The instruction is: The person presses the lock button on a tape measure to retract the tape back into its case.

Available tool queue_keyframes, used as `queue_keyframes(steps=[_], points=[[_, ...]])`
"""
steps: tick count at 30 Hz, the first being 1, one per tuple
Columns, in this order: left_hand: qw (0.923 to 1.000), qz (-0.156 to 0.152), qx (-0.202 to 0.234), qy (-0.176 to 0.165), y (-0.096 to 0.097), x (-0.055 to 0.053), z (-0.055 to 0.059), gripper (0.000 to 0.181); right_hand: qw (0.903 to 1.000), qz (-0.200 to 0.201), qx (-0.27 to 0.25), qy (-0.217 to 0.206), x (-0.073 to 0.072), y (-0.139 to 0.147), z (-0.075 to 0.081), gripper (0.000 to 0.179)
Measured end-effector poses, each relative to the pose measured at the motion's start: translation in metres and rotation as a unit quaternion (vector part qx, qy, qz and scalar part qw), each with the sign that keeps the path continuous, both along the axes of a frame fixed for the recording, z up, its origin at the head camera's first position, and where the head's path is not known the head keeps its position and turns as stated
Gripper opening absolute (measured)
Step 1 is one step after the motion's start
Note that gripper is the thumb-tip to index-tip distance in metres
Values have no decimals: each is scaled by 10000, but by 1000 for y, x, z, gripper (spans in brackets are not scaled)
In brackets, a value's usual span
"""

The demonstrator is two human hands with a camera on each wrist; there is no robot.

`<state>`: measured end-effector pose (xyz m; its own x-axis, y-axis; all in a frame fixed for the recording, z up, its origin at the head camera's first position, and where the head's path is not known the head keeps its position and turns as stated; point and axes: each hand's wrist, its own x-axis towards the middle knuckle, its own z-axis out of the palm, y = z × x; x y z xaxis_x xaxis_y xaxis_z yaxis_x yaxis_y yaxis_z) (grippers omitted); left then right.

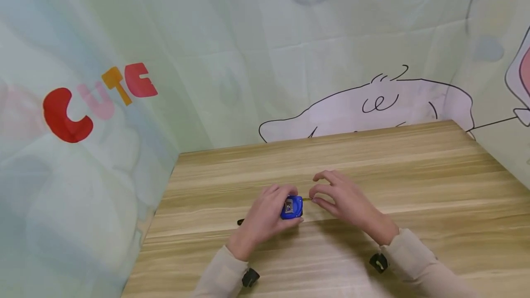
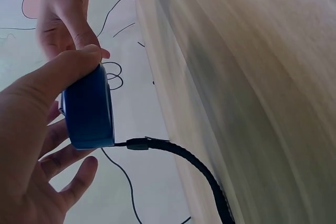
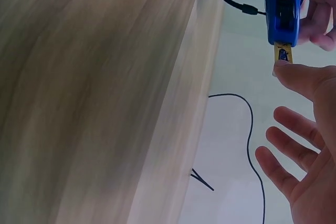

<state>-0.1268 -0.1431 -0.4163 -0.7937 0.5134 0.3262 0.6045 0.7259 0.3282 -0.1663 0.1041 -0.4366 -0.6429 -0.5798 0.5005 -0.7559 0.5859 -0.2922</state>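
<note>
A blue tape measure is held in my left hand, thumb on one side and fingers on the other. Out of its mouth comes a short piece of yellow blade. My right hand pinches the blade's end between thumb and forefinger, its other fingers spread apart. From the case hangs a black wrist strap, which in the head view shows only as a small dark end beside my left hand. Both hands hold the tape measure above the table.
The wood-grain table spreads under both hands. Behind it and to the left hangs a pale printed curtain with cartoon drawings and coloured letters. Each wrist wears a small black device at the sleeve.
</note>
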Motion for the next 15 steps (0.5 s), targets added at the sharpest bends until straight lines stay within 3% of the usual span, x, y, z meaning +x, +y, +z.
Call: queue_keyframes(steps=[6,15], points=[[10000,-27,6,-24,5,0,-2,57,10000,-60,-3,-31,1,0,0,17],[9993,219,-195,-240,3,-3,-7,58,9999,-151,71,-25,-4,12,-2,21]])
